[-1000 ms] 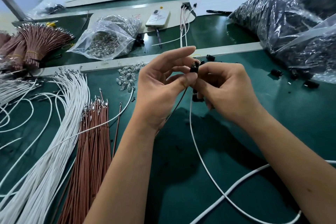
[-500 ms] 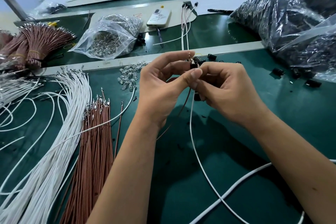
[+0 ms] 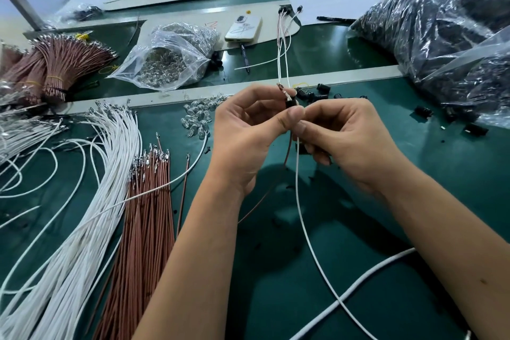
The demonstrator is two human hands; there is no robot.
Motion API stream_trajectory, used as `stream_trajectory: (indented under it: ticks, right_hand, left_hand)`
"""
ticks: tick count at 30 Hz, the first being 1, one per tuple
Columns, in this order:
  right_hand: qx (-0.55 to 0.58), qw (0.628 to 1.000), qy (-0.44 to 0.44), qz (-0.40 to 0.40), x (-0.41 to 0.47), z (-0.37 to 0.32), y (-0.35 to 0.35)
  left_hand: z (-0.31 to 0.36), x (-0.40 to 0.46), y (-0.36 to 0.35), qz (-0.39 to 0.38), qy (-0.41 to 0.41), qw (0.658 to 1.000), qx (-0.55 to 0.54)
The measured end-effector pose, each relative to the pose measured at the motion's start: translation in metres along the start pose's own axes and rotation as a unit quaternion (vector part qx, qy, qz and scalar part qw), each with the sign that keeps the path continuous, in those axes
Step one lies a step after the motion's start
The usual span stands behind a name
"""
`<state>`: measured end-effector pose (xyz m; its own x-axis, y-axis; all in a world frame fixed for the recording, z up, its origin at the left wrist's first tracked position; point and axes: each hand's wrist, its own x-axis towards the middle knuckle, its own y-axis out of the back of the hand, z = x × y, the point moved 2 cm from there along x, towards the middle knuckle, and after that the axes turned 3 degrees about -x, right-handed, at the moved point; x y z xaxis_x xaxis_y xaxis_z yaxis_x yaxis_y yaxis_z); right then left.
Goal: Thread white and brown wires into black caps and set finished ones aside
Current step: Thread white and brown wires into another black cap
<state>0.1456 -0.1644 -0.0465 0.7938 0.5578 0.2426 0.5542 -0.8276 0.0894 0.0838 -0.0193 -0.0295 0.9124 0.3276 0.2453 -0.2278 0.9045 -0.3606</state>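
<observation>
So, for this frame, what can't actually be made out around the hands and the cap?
All in the head view:
- The black cap: mostly hidden by the left hand thumb and the right hand fingers.
- Whether the white wire and brown wire are fully seated: metal tips poke out above, too small to judge.
- The black bags: contents blurred by glare, cut off by the right edge.
- The white wire bundle: cut off at the bottom left edge.

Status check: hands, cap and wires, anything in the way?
Left hand pinching small black plastic cap. Right hand gripping thin white wire and brown wire, terminals poking above cap. Nothing blocking.
</observation>
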Motion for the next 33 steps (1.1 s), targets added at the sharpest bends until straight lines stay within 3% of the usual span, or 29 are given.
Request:
stream_trajectory:
  ticks: [17,27,33]
  right_hand:
    - [-0.001,0.998,-0.021,-0.055,0.0005,0.0057,-0.0037]
    - [-0.018,0.999,-0.028,-0.021,-0.0003,0.0024,-0.0011]
    - [0.005,0.999,-0.024,-0.04,0.0005,0.0004,0.001]
  left_hand:
    - [0.0006,0.0015,0.0043,0.027,-0.004,1.0,-0.008]
    - [-0.0018,0.001,0.0013,0.002,-0.025,0.998,0.055]
    - [0.0009,0.0025,0.0016,0.013,-0.004,1.0,0.025]
